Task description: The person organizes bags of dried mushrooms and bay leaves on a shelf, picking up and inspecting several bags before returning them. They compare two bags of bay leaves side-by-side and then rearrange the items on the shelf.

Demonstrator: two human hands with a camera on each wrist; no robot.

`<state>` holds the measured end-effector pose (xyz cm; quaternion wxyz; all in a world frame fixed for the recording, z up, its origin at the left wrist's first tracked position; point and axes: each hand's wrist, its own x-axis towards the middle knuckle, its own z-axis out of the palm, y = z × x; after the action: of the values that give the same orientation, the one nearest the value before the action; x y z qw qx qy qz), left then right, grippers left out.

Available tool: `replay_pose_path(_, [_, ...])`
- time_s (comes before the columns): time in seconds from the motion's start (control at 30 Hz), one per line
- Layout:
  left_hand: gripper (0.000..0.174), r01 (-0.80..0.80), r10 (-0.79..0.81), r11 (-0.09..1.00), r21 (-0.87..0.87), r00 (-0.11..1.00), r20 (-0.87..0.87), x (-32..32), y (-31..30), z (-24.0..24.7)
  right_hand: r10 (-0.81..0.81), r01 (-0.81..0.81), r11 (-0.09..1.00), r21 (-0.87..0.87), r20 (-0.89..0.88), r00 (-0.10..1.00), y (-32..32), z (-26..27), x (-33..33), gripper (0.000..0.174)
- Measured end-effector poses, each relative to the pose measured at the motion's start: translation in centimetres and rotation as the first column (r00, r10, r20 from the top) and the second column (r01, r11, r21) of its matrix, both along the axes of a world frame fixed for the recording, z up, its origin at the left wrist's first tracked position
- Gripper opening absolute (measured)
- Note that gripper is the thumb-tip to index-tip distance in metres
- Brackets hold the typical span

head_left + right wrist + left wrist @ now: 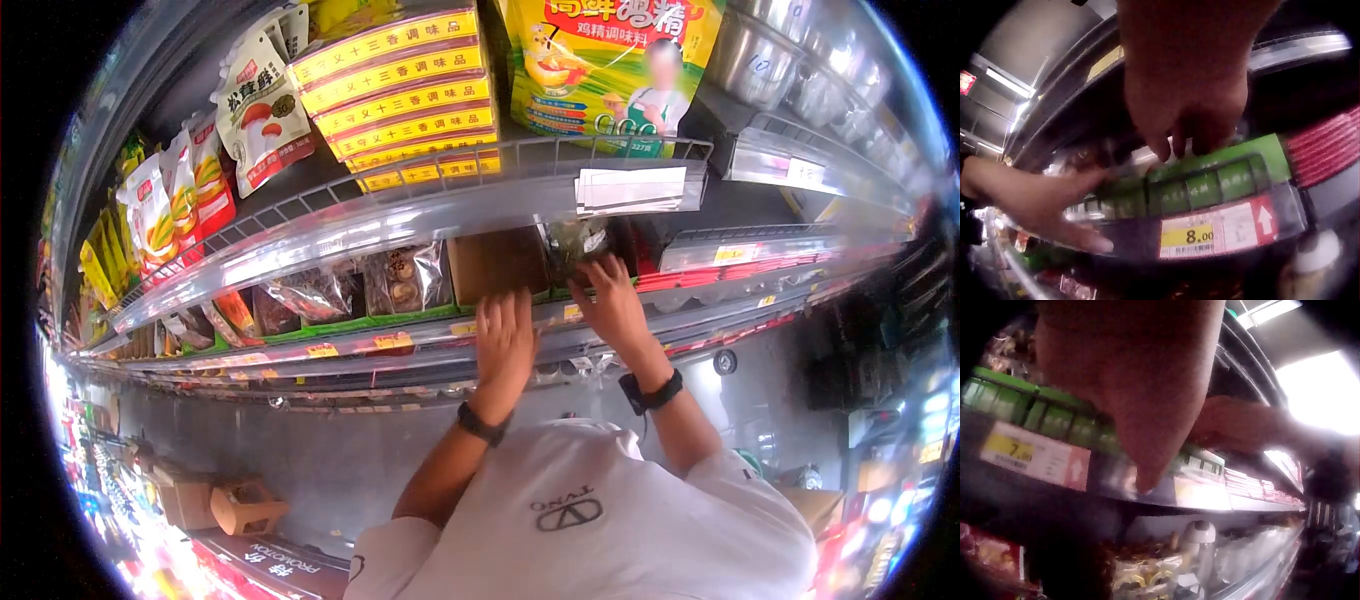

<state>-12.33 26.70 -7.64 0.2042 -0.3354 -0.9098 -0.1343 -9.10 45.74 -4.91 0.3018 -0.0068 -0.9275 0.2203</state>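
Note:
In the head view my left hand (505, 335) rests its straight fingers at the front edge of a brown cardboard display box (498, 262) whose bare inside shows. My right hand (612, 305) is at the neighbouring green-fronted box (1210, 184). Its spread, slightly bent fingers touch a clear plastic packet (580, 240) with dark greenish contents. The right wrist view has those fingers pointing down behind the green front. From the left wrist, my left thumb side hangs over the shelf's front strip. The packet is partly hidden by the right fingers.
A wire-fronted shelf (330, 225) overhangs the hands, with yellow seasoning boxes (400, 90) and a large yellow-green bag (610, 70) on it. Bagged dried goods (405, 280) stand to the left. Flat red packs (715, 272) lie to the right. Price tags (1191, 237) line the shelf edge.

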Motion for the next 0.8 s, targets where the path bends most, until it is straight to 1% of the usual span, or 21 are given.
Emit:
replay_pose_path(0.1, [0.068, -0.019, 0.018, 0.999, -0.038, 1.000, -0.020, -0.2, 0.0, -0.7, -0.005, 0.008, 0.996, 0.091, -0.037, 0.999, -0.1, 3.1, -1.9, 0.041])
replay_pose_path(0.13, [0.069, -0.025, 0.024, 0.999, -0.039, 0.999, -0.026, -0.2, 0.0, -0.8, -0.027, 0.026, 0.996, 0.082, 0.015, 1.000, 0.1, 3.5, -2.5, 0.058])
replay_pose_path(0.23, [0.069, -0.015, 0.014, 1.000, -0.019, 0.999, -0.029, -0.4, -0.1, -1.6, -0.064, 0.061, 0.979, 0.193, 0.010, 0.998, 1.0, 1.0, -5.4, 0.070])
replay_pose_path(0.33, [0.068, -0.009, 0.009, 1.000, -0.009, 1.000, -0.020, -0.2, -0.1, -1.4, -0.101, 0.091, 0.987, 0.129, 0.076, 0.992, 0.9, -0.3, -6.1, 0.075])
replay_pose_path(0.43, [0.067, -0.002, 0.001, 1.000, -0.003, 1.000, -0.028, -0.2, -0.4, -1.2, -0.009, 0.005, 1.000, 0.024, 0.164, 0.986, 1.8, 0.9, -6.0, 0.073])
replay_pose_path(0.47, [0.067, 0.003, -0.003, 1.000, -0.001, 0.999, -0.033, -0.1, -0.5, -1.2, -0.012, 0.007, 0.999, 0.035, 0.153, 0.988, 2.3, 0.4, -6.5, 0.072])
replay_pose_path(0.57, [0.068, -0.001, 0.000, 1.000, -0.024, 0.998, -0.056, -0.6, -0.5, -1.5, -0.211, 0.199, 0.977, 0.076, 0.232, 0.949, 1.6, 0.7, -6.5, 0.070])
replay_pose_path(0.67, [0.069, -0.012, 0.010, 1.000, -0.018, 0.996, -0.094, -0.7, -0.4, -2.0, -0.231, 0.211, 0.955, 0.208, 0.077, 0.970, 1.0, 0.0, -6.6, 0.071])
replay_pose_path(0.77, [0.061, 0.013, -0.010, 0.999, 0.034, 0.996, -0.085, -0.5, -0.7, -1.3, -0.221, 0.189, 0.957, 0.219, 0.135, 0.966, 0.0, 0.9, -5.7, 0.073])
replay_pose_path(0.8, [0.062, 0.012, -0.009, 1.000, 0.028, 0.996, -0.088, -0.6, -0.8, -1.7, -0.211, 0.190, 0.936, 0.295, 0.038, 0.977, -0.4, 0.7, -6.0, 0.066])
